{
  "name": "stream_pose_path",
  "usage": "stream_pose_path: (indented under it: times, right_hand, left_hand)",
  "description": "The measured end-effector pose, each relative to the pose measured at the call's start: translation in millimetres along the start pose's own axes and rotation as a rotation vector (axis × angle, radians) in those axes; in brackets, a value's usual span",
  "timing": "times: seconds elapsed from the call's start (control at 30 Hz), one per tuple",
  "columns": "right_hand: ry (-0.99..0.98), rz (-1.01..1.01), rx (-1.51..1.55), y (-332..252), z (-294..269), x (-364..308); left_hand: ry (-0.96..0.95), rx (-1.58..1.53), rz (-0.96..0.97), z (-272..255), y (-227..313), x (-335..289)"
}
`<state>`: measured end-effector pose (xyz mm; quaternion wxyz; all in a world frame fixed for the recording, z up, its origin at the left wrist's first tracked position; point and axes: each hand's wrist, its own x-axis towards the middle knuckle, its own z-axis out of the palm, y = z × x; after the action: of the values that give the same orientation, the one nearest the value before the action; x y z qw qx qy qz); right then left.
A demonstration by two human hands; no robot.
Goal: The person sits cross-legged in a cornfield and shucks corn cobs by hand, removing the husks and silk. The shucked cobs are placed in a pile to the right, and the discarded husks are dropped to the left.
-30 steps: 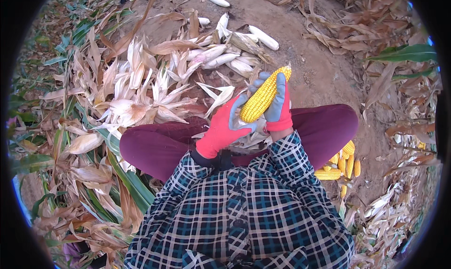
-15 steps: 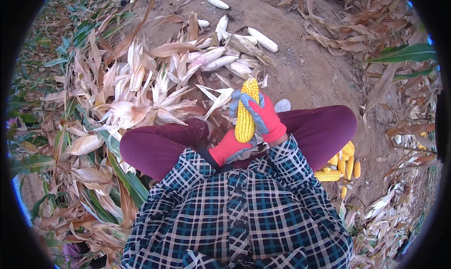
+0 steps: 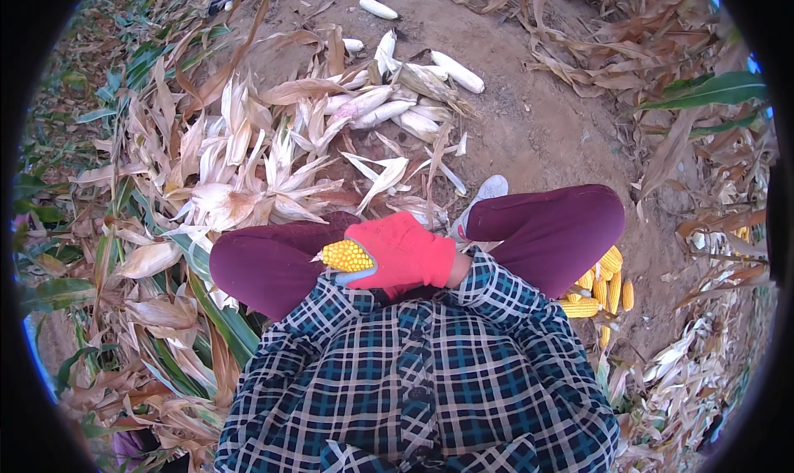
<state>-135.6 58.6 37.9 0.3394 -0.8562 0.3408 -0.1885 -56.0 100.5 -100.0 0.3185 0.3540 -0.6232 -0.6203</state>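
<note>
An ear of yellow corn [image 3: 347,256] lies sideways low in front of me, its tip pointing left. My right hand [image 3: 404,248], in a red and grey work glove, wraps around the ear and covers most of it. Only the kernels near the tip show past the glove. Beneath the right hand, a sliver of red glove appears to be my left hand [image 3: 403,291]. Its fingers are hidden, and I cannot tell how they touch the ear.
Dry corn husks [image 3: 281,175] spread over the ground to the front left, with several pale ears in husk [image 3: 385,113] among them. Farther off lie white husked-looking ears [image 3: 457,71]. A pile of yellow corn ears [image 3: 600,287] sits beside my right knee [image 3: 591,217].
The corn ear has swung from nearly upright to sideways and come lower and left. My right hand has moved left over it, and my left hand is now mostly covered.
</note>
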Motion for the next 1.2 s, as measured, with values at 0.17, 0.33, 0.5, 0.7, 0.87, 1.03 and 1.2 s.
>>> stream_pose_path:
  times: [0.17,0.33,0.5,0.7,0.87,1.03,1.2]
  right_hand:
    - [0.455,0.358,1.23,31.6,-38.5,-9.5]
    - [0.706,0.574,1.97,90.1,-17.0,-16.1]
    - [1.01,0.293,2.172,135.6,13.0,-27.9]
    - [0.965,0.304,2.188,144.8,4.3,-29.3]
    - [1.065,-0.03,2.082,124.4,-58.7,-45.6]
    - [1.362,-0.642,1.893,98.2,-135.3,-129.3]
    - [1.396,-0.958,1.672,105.0,-156.8,-219.2]
  left_hand:
    - [-0.016,0.366,0.209,-17.1,14.8,4.4]
    - [-0.154,0.549,0.568,-12.9,67.2,14.1]
    - [0.017,0.663,0.669,-37.9,140.2,24.6]
    - [0.716,0.934,0.724,-154.8,188.5,-0.8]
    - [1.192,1.804,0.085,-305.5,210.6,-40.9]
    - [0.834,0.95,0.455,-212.2,180.0,-15.8]
    - [0.58,0.676,0.394,-181.7,172.0,7.0]
